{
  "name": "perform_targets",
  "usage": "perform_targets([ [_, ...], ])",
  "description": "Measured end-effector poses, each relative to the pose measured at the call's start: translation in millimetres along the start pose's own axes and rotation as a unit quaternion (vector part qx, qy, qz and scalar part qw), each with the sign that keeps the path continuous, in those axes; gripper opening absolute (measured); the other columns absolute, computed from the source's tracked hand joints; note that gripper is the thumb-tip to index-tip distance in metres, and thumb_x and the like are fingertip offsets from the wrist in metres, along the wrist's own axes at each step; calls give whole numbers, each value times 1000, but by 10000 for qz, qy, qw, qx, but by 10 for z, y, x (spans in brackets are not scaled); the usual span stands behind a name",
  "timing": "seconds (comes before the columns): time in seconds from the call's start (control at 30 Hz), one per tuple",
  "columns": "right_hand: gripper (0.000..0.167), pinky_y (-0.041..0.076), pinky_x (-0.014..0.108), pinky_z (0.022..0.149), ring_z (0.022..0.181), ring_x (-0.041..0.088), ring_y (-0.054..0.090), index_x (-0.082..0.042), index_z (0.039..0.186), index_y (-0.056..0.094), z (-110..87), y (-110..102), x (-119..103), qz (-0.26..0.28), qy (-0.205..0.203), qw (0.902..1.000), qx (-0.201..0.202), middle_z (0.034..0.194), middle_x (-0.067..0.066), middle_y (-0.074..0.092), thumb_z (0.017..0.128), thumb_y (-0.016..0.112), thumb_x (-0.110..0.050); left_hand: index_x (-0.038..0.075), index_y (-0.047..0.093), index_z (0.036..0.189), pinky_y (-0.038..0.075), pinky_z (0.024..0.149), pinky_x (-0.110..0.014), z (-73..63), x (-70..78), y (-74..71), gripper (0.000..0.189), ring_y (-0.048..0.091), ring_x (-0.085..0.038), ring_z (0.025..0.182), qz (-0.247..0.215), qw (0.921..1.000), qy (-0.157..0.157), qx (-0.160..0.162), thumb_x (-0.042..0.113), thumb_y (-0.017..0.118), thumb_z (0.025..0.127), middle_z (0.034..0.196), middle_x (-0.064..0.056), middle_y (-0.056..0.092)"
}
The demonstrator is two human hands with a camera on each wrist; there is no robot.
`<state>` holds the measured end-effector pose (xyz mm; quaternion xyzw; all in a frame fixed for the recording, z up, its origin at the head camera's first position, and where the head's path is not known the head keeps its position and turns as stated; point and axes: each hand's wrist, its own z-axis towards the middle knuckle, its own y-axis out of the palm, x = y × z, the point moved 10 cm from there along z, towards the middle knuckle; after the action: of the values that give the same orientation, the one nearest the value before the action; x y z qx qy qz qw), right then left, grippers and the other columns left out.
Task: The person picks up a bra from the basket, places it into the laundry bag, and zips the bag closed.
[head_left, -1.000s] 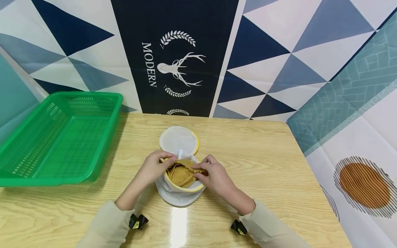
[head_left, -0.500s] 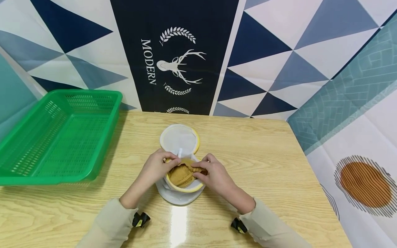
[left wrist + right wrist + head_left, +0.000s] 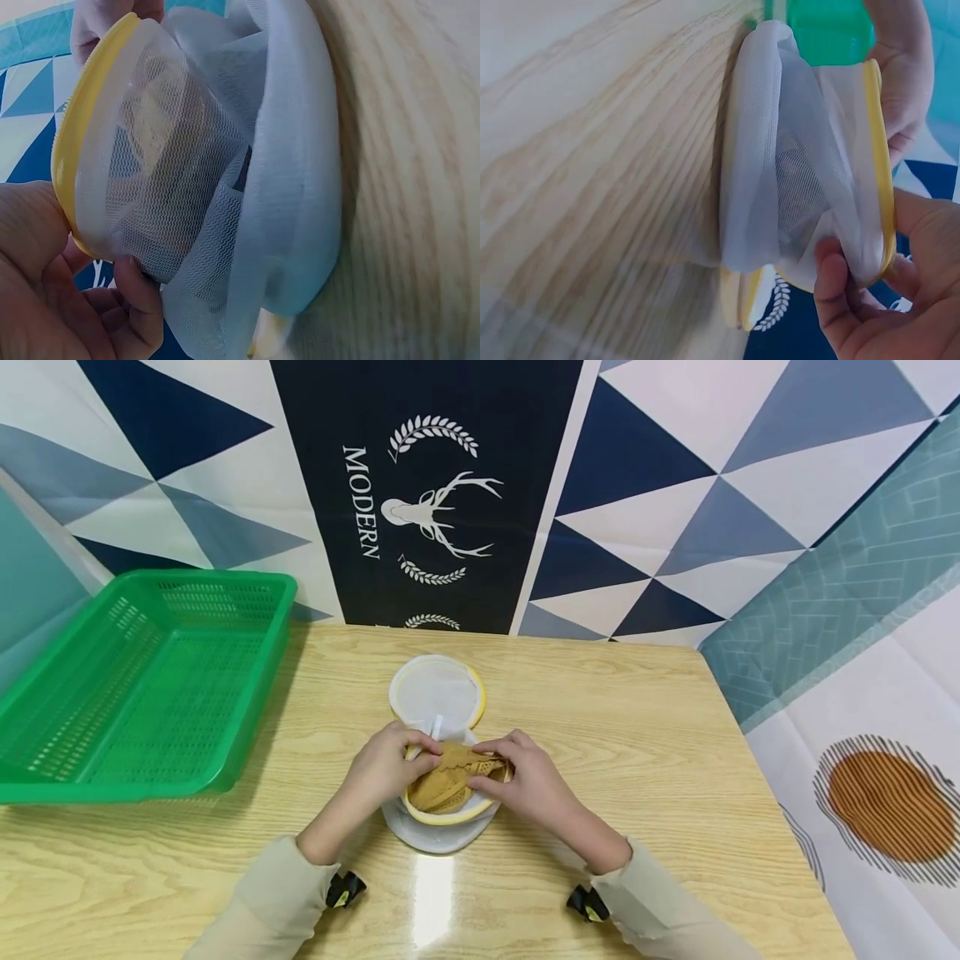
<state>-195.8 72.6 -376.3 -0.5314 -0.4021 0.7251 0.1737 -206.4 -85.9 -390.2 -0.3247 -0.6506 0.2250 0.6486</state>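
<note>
A white mesh laundry bag [image 3: 157, 150] with a yellow zip rim [image 3: 442, 817] stands on the table, its round lid [image 3: 437, 692] folded back behind it. Inside lies a mustard-coloured bra [image 3: 437, 789] with lacy edges, seen faintly through the mesh in the wrist views. My left hand [image 3: 386, 764] pinches the bra's cloth between thumb and forefinger at the left of the opening. Across from it, my right hand [image 3: 532, 779] holds the lacy edge between thumb and forefinger. Other fingers of both hands curl outside the mesh, below the rim.
A green plastic basket [image 3: 281, 668] stands at the left of the wooden table [image 3: 600, 718]. Behind rises a patterned wall cloth [image 3: 637, 527] with triangles and a deer print. Dark wrist devices sit under both sleeves.
My left fingers have shifted slightly right with the bra's cloth, and the cloth now folds over more of the middle of the opening. My right thumb and forefinger have spread somewhat.
</note>
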Motion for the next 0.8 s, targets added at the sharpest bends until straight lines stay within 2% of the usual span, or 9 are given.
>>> perform_targets([
  [0.1,38,42,20,61,69,8,46,-14,110,68,-19,-44,59,157,116,9998,38,90,0,57,79,74,-35,24,74,84,37,60,-28,-3,-2,12,4,50,-15,75,38,10000,-17,-25,26,73,81,90,0,61],
  [0.27,17,45,20,61,68,6,50,-15,97,71,-28,-110,82,419,50,9990,171,85,-2,61,84,70,-25,24,74,85,36,59,-27,5,-14,21,5,50,-14,74,105,9999,-12,-76,26,73,81,90,0,60],
  [0.5,14,42,18,57,65,4,46,-13,91,72,-16,-116,-10,90,-185,9998,72,78,-4,58,80,75,-21,21,73,92,44,72,-34,23,105,-19,13,56,-16,87,-7,9997,201,-133,31,66,86,96,-2,64],
  [0.63,13,41,18,56,65,5,45,-13,89,73,-13,-106,-71,-83,-356,9993,11,78,-3,57,79,75,-20,22,73,96,41,63,-29,32,129,-19,24,54,-16,80,13,9999,30,-107,42,61,88,93,-2,62],
  [0.8,11,41,17,55,65,4,45,-11,90,73,-17,-67,-112,-165,-429,9989,-110,81,-2,58,81,73,-18,23,72,87,37,55,-27,32,129,22,34,53,-14,74,344,9992,-189,-52,55,60,84,88,-1,59],
])
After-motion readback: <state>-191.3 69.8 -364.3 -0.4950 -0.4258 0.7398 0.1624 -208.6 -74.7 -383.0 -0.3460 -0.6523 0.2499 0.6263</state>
